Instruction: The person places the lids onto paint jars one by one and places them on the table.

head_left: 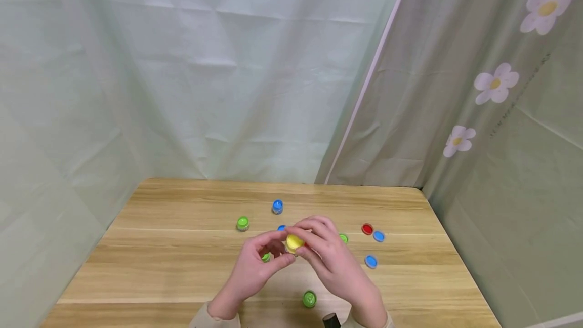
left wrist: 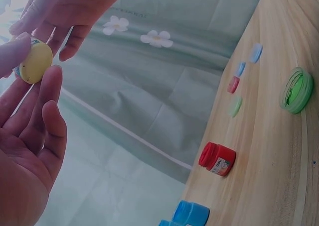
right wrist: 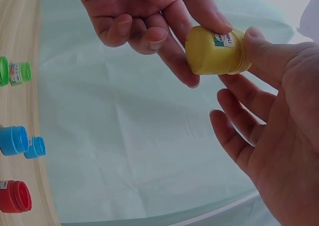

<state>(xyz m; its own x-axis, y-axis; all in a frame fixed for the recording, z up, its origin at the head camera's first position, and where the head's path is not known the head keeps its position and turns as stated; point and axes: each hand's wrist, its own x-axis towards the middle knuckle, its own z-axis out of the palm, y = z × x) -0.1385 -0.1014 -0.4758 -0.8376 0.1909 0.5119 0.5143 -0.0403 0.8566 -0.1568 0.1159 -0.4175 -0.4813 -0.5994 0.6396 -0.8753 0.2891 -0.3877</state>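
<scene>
A small yellow paint jar (head_left: pixel 294 243) is held up above the table between both hands. My left hand (head_left: pixel 252 266) grips its body, the thumb lying over the label in the right wrist view. At the jar's rim end, my right hand (head_left: pixel 336 257) pinches it between thumb and fingers. The jar (right wrist: pixel 214 52) lies tilted, its rounded base toward the left hand. Fingers cover part of the rim, so I cannot tell whether a lid sits there. Below the left hand, a green jar (head_left: pixel 265 257) is partly hidden.
Behind the hands stand a green jar (head_left: pixel 243 223), blue jars (head_left: pixel 278 207) and a red jar (left wrist: pixel 218 159). At right lie a red lid (head_left: pixel 367 229), two blue lids (head_left: pixel 371 261) and a green lid (head_left: pixel 343 238). Another green lid (head_left: pixel 309 298) lies nearer the front, by a dark cylinder (head_left: pixel 331 320).
</scene>
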